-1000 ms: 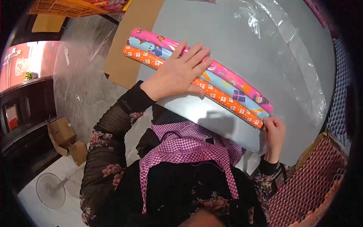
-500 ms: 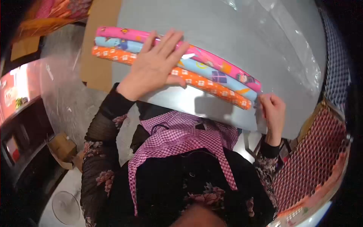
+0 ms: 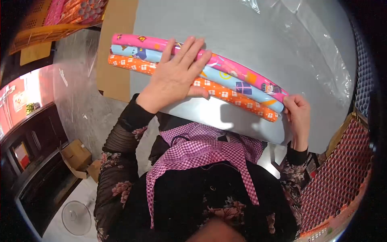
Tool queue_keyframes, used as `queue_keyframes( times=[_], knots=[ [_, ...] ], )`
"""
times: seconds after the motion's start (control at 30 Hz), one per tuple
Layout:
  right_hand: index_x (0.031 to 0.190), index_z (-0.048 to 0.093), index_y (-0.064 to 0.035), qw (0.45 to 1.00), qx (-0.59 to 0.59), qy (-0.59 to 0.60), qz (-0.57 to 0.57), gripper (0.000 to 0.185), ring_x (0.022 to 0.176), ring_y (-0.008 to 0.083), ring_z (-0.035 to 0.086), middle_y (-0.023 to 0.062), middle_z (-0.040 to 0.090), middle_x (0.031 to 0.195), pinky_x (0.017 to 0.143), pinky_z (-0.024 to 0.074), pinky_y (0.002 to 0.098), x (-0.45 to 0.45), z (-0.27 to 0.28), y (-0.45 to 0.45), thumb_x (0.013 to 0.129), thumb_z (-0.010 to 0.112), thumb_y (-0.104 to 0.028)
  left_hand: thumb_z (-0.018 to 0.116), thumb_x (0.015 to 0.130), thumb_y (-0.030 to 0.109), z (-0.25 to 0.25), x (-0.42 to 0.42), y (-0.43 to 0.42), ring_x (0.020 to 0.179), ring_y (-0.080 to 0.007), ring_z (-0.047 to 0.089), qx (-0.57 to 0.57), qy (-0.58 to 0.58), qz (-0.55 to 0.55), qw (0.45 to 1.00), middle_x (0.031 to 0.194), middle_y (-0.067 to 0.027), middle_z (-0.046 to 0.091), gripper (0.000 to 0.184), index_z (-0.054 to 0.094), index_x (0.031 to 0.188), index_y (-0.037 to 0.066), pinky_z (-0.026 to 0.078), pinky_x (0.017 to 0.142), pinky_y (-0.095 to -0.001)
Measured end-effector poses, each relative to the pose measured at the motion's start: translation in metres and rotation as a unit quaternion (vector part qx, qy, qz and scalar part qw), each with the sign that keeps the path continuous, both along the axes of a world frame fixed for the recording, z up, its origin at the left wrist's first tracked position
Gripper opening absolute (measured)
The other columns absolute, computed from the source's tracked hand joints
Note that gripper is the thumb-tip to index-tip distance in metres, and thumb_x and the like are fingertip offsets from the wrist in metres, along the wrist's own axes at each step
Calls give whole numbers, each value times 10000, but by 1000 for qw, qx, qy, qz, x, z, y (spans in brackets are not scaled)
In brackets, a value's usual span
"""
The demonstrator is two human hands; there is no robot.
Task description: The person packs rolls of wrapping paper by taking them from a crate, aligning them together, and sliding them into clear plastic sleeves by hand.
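Three rolls of wrapping paper lie side by side on the grey tabletop: a pink roll (image 3: 250, 76) on the far side, a light blue roll (image 3: 229, 82) in the middle and an orange roll (image 3: 225, 95) nearest my body. They look glossy, as if under clear film. My left hand (image 3: 175, 80) lies flat across all three, fingers spread, thumb over the orange one. At their right ends is my right hand (image 3: 297, 113), its fingers curled and pinched together against the pink and blue ends. What that pinch holds is hidden.
Crumpled clear plastic film (image 3: 318, 44) lies on the right of the table (image 3: 193, 20). A cardboard sheet (image 3: 117, 80) is under the rolls' left ends. Crates packed with many roll ends (image 3: 334, 185) stand at the right; an orange crate (image 3: 60, 32) is at upper left.
The view has shifted slightly, so everything sits a little lower and further right. My right fingers have come up against the roll ends. My left hand stays flat on the rolls.
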State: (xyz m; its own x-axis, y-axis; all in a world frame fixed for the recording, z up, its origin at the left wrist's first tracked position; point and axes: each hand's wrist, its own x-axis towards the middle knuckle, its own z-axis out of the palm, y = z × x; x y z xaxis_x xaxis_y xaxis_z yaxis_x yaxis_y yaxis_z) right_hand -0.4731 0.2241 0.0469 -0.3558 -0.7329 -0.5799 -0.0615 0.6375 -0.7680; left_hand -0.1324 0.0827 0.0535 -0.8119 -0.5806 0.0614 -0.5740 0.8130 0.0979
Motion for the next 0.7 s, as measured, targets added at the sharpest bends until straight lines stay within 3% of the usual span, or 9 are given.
queue_keyframes(
  times=[0.3,0.47,0.57,0.63,0.7],
  knots=[
    [665,560,-75,996,-6,-86,15,260,400,32,349,-36,481,537,384,238,203,-12,-8,-7,881,654,-183,591,731,689,-5,1,0,1390,-328,353,-9,13,-13,1000,1458,-147,417,919,463,1389,61,223,1137,-567],
    [645,533,-75,999,8,9,41,305,415,31,362,-50,458,535,398,245,217,-6,-3,-10,876,658,-230,601,727,687,-2,-1,-2,1383,-330,361,-4,-3,-4,1000,1447,-147,426,932,447,1392,52,228,1132,-573],
    [697,592,-52,998,0,56,7,272,459,33,410,-50,479,555,425,282,210,8,7,-6,877,663,-243,587,757,678,-5,-1,-2,1380,-324,367,-36,9,-22,999,1445,-139,435,908,441,1399,52,229,1124,-573],
    [759,652,-37,986,-100,128,19,248,505,32,451,-44,514,587,451,318,208,11,3,5,882,659,-252,574,782,667,-9,1,-3,1377,-318,376,-62,4,-16,998,1462,-136,431,887,433,1415,61,220,1117,-576],
    [775,667,-30,988,-95,119,10,238,518,34,461,-38,535,605,461,328,210,14,5,19,882,654,-242,576,783,665,-11,0,-2,1381,-316,374,-76,11,-24,997,1466,-137,429,885,432,1418,65,215,1117,-580]
  ],
)
